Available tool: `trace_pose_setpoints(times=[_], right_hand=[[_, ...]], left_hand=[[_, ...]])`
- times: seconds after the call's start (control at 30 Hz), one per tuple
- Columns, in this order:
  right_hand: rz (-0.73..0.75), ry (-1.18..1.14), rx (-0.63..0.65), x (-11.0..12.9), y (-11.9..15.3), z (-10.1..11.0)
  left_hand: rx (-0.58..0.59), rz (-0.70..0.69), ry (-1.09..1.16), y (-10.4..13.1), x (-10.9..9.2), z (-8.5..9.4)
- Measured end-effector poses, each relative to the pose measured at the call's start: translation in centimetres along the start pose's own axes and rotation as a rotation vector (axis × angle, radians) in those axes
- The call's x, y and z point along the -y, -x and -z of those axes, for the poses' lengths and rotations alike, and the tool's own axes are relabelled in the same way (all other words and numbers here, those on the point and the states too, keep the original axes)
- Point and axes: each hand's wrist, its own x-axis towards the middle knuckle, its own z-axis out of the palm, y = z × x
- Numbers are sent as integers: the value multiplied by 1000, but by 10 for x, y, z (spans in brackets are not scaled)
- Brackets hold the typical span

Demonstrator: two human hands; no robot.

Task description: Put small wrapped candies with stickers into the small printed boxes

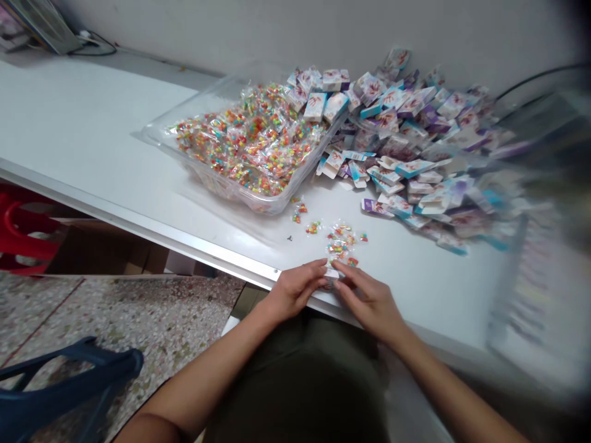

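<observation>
At the table's near edge my left hand and my right hand meet around a small cardboard box. Fingers of both hands close on its two sides, and much of the box is hidden by them. Just beyond my fingertips lie several small clear packets of colourful candies. Farther off, a clear plastic tub is filled with more of these packets. To its right spreads a large heap of small printed boxes in white, blue and purple, some with open flaps.
Everything stands on a white table against a grey wall. A blurred printed carton or bag is at the right. Below on the left are a red plastic stool, a cardboard box and a dark blue stool.
</observation>
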Motion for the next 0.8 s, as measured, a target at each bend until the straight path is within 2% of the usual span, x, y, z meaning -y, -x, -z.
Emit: trace_pose_setpoints(times=[0.1, 0.2, 0.27, 0.37, 0.43, 0.47, 0.5, 0.57, 0.6, 0.63, 0.67, 0.73, 0.8], right_hand=[[88, 15, 7, 2, 2, -4], [-18, -31, 28, 6, 2, -7], [-36, -50, 62, 9, -3, -4], [49, -30, 230, 14, -22, 15], [59, -48, 334, 16, -43, 40], [51, -89, 311, 15, -56, 54], [41, -150, 205, 13, -69, 69], [28, -264, -143, 4, -97, 93], [4, -245, -262, -3, -110, 101], [-35, -134, -292, -11, -121, 105], [-78, 57, -220, -20, -131, 105], [-137, 450, 35, -39, -146, 97], [-165, 662, 227, -53, -155, 86]], left_hand=[[-21, -58, -48, 4, 4, -4], [-52, 16, -42, 6, 1, -5], [-28, 71, -7, 6, -3, -4], [26, 89, 27, 8, -6, 0], [-8, 100, 58, 10, -5, 1], [-54, 109, 79, 11, -3, 1], [-109, 121, 97, 11, -2, 0], [-220, 156, 101, 10, -1, -2], [-264, 176, 85, 9, -1, -4], [-297, 197, 59, 7, -1, -5], [-317, 219, 26, 4, -3, -5], [-330, 252, -34, 0, -5, -5], [-326, 267, -63, -3, -6, -4]])
